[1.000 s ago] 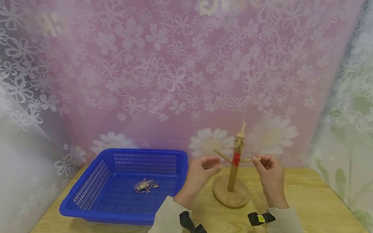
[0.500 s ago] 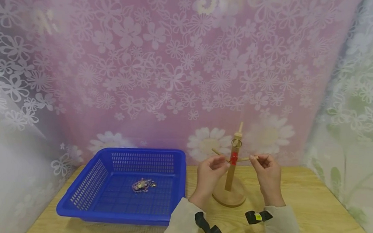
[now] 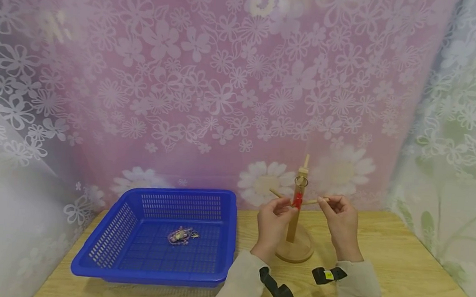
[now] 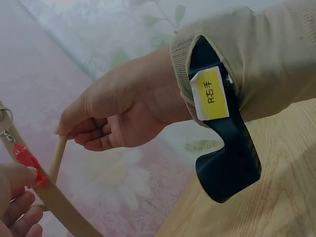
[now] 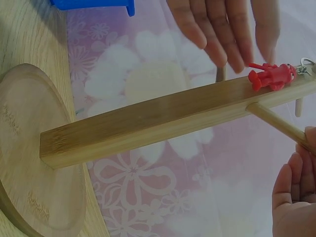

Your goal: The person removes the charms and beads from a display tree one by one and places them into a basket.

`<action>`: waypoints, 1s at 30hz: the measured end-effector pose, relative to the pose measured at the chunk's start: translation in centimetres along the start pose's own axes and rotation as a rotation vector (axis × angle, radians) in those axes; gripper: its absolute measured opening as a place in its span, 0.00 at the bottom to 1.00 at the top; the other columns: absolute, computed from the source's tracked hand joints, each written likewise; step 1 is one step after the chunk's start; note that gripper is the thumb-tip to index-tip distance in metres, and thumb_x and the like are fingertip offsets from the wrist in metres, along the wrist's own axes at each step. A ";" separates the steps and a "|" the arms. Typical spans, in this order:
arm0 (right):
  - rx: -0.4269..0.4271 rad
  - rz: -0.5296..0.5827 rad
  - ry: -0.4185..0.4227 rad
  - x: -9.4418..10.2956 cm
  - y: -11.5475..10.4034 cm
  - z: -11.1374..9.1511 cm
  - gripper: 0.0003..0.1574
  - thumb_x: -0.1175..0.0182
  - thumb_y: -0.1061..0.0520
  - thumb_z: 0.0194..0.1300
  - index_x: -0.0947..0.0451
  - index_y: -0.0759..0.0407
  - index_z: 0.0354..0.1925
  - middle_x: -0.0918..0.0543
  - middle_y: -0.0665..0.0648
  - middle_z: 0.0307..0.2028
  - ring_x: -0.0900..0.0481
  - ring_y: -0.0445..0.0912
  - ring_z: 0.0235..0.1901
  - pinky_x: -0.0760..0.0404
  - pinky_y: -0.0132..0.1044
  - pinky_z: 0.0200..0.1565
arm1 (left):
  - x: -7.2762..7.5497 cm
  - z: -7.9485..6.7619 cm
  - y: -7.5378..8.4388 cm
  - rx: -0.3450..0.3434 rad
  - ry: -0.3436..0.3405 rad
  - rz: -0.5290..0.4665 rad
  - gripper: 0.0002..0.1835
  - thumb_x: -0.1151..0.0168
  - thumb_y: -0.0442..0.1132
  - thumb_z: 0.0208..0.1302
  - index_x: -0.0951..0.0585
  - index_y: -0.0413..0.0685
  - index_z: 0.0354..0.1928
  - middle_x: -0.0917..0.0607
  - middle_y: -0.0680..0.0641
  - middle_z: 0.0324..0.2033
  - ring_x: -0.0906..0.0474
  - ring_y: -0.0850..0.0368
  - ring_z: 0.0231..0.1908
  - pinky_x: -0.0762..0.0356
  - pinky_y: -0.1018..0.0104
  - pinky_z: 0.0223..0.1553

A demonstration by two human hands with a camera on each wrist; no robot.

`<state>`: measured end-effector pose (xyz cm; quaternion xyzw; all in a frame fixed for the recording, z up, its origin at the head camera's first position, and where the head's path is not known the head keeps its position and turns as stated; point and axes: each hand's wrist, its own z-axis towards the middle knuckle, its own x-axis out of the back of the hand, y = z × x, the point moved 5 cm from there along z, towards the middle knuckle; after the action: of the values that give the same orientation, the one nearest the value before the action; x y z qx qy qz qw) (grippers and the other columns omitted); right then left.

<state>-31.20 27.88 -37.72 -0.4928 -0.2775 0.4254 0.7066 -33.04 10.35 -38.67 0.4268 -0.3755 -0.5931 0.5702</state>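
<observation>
A wooden stand (image 3: pixel 293 226) has an upright post on a round base, with pegs sticking out to the sides. From a peg near its top hangs a keychain with a red figure (image 5: pixel 273 76), lying against the post's front. My left hand (image 3: pixel 273 224) is at the figure, its fingers fairly straight in the right wrist view; its thumb overlaps the figure in the left wrist view, and firm contact is hard to tell. With thumb and fingertips, my right hand (image 3: pixel 341 226) pinches the end of the right-side wooden peg (image 5: pixel 279 124).
A blue plastic basket (image 3: pixel 124 278) stands left of the wooden stand. Inside lies a beaded keychain (image 3: pixel 181 236) with a metal ring. Behind the wooden table (image 3: pixel 401 271) hangs a pink flowered curtain (image 3: pixel 208 94). Each wrist wears a black strap mount.
My left hand has moved right, from beside the stand to the red figure. The right hand has stayed pinching the peg. The whole head view has shifted slightly.
</observation>
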 end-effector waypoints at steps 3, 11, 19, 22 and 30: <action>-0.003 -0.005 -0.006 0.0 -0.1 0.0 0.13 0.37 0.62 0.61 0.27 0.71 0.39 0.21 0.40 0.27 0.24 0.34 0.28 0.26 0.23 0.32 | -0.3 -0.1 0.1 -0.001 0.022 0.026 0.13 0.29 0.34 0.52 0.15 0.42 0.41 0.14 0.48 0.36 0.19 0.58 0.35 0.21 0.70 0.37; 0.009 0.001 -0.019 0.0 -0.2 0.0 0.11 0.36 0.61 0.61 0.26 0.68 0.37 0.20 0.40 0.28 0.24 0.34 0.29 0.26 0.23 0.33 | -0.6 0.0 0.2 0.003 0.065 0.061 0.09 0.28 0.36 0.51 0.14 0.47 0.37 0.15 0.52 0.32 0.21 0.61 0.33 0.22 0.70 0.34; -0.001 0.008 -0.007 0.0 0.1 0.1 0.12 0.36 0.61 0.60 0.27 0.69 0.37 0.20 0.39 0.27 0.24 0.34 0.28 0.26 0.23 0.32 | -0.6 0.2 0.1 -0.005 0.077 0.064 0.06 0.29 0.34 0.51 0.14 0.45 0.33 0.15 0.53 0.29 0.22 0.65 0.29 0.23 0.72 0.31; -0.016 0.008 -0.004 0.0 0.2 0.1 0.13 0.36 0.62 0.60 0.27 0.70 0.38 0.20 0.39 0.27 0.24 0.35 0.29 0.25 0.23 0.32 | -0.5 0.2 0.2 -0.005 0.080 0.068 0.06 0.29 0.33 0.51 0.14 0.45 0.32 0.15 0.53 0.29 0.22 0.64 0.28 0.23 0.72 0.30; -0.026 0.048 0.019 -0.1 -0.2 -0.1 0.09 0.36 0.63 0.59 0.26 0.67 0.35 0.20 0.41 0.26 0.24 0.35 0.27 0.26 0.23 0.31 | -0.4 0.0 0.1 -0.002 0.100 0.068 0.04 0.28 0.35 0.51 0.15 0.46 0.29 0.15 0.52 0.26 0.21 0.63 0.28 0.23 0.70 0.29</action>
<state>-31.08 27.75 -37.61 -0.5122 -0.2645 0.4339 0.6924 -33.05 10.77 -38.57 0.4424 -0.3604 -0.5514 0.6086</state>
